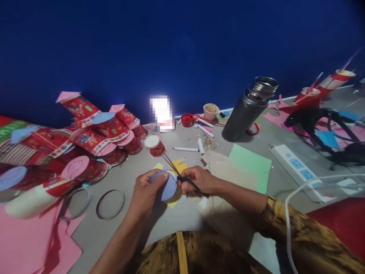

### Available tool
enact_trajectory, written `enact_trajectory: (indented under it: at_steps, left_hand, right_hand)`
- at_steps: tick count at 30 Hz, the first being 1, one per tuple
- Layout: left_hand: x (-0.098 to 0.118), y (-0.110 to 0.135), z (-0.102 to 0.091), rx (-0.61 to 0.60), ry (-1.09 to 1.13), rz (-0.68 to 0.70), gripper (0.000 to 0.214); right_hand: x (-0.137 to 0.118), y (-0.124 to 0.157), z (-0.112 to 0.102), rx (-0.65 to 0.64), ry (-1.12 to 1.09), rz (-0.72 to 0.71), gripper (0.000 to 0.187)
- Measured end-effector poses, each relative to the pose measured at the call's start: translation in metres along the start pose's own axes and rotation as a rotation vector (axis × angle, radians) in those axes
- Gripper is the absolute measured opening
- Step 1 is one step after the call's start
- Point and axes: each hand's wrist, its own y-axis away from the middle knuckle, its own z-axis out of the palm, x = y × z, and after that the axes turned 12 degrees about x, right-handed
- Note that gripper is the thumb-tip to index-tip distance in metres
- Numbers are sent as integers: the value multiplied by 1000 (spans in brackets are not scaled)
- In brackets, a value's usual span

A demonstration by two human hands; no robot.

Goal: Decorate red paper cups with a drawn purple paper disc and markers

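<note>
We worked above a grey table (pixel 131 176), both forearms reaching in from the near side. Our left hand (pixel 146 190) pinched the workpiece, thumb on top and fingers beneath; our right hand (pixel 201 179) had its fingers curled round the black handles of the scissors (pixel 180 177). The workpiece, a blue paper disc (pixel 168 191), sat in the left-hand pinch, its right edge beside the scissors. We could not tell whether the blades had entered the paper. In our judgement, a clean curve called for rotating the disc into steady blades, with short strokes and the left thumb well back from the cutting line.

To the left we noted a stack of red paper cups (pixel 112 128); to the right, a dark bottle (pixel 242 116) and a white power strip (pixel 281 154), all well apart from the hands. Yellow paper (pixel 173 201) lay below the disc and, we judged, risked being caught by a low blade. A single cup (pixel 157 149) limited the room at the blade tips; contact could not be confirmed. A white marker (pixel 186 149) lay beyond the right hand.
</note>
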Motion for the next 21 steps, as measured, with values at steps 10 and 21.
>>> enact_trajectory:
  at_steps: [10, 21]
  left_hand:
    - [12, -1, -10, 94, -80, 21, 37]
    - [12, -1, -10, 101, -79, 65, 29]
  right_hand:
    - [4, -3, -8, -149, 119, 52, 57]
    - [9, -3, -6, -146, 120, 82, 47]
